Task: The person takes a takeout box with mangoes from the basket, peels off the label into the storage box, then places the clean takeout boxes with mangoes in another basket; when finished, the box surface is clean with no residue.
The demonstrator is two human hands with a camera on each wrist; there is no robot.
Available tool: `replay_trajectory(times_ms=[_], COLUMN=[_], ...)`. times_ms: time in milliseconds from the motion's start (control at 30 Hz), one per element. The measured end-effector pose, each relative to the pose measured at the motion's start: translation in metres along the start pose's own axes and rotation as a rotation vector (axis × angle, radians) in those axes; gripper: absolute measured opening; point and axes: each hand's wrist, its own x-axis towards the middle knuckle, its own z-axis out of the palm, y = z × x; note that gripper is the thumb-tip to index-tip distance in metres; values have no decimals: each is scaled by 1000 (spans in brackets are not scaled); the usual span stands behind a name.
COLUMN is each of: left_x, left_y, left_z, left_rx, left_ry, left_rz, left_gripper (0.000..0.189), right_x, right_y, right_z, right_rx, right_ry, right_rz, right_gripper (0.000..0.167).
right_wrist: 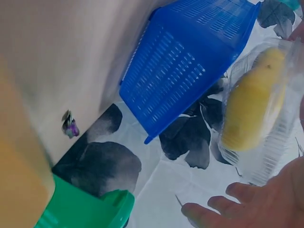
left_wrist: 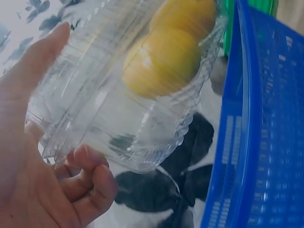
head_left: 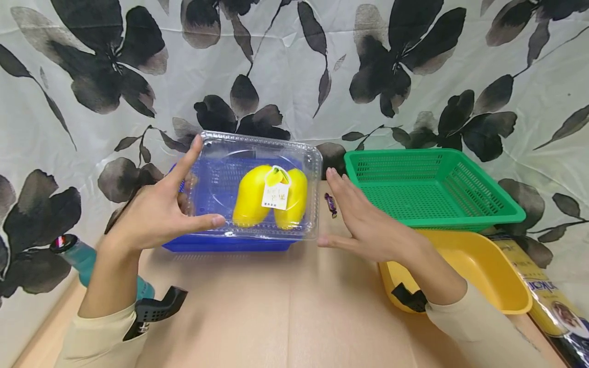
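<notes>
A clear plastic clamshell box [head_left: 216, 148] with two yellow mangoes [head_left: 250, 197] inside is held up above the blue basket [head_left: 230, 244]. A white tag [head_left: 276, 197] lies over the mangoes. My left hand [head_left: 154, 214] grips the box by its left end, with some fingers curled beneath it in the left wrist view. My right hand [head_left: 363, 222] is beside the box's right end, fingers straight and holding nothing. In the right wrist view a gap shows between the fingertips [right_wrist: 194, 211] and the box [right_wrist: 266, 173].
A small purple-wrapped candy [head_left: 330, 205] lies on the table [head_left: 290, 306] near my right fingers. Farther right stand a green basket [head_left: 400, 199] and a yellow tray [head_left: 460, 255], with a gold packet [head_left: 547, 291] at the edge. A teal bottle [head_left: 85, 260] lies behind my left forearm.
</notes>
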Motion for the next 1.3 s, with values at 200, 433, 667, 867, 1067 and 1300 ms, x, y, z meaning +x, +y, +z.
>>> replay_trajectory(times_ms=[200, 433, 667, 867, 1067, 1300], left_x=[-2, -5, -12, -17, -27, -43], left_y=[11, 14, 19, 25, 21, 21], left_z=[8, 18, 34, 43, 43, 49], left_rx=[-143, -244, -458, -462, -379, -325], left_ry=[-61, -99, -273, -378, -443, -515], left_rz=[134, 185, 194, 209, 226, 252], left_gripper=[129, 127, 119, 118, 124, 133], right_x=[-18, -36, -62, -85, -100, -114], right_y=[0, 3, 5, 10, 7, 9], right_z=[-4, -8, -12, -15, -15, -10], right_rx=[-3, 17, 20, 43, 102, 142], right_ry=[40, 58, 39, -12, -33, -61], right_rz=[-3, -19, 27, 71, 89, 87], right_gripper=[123, 128, 128, 125, 121, 120])
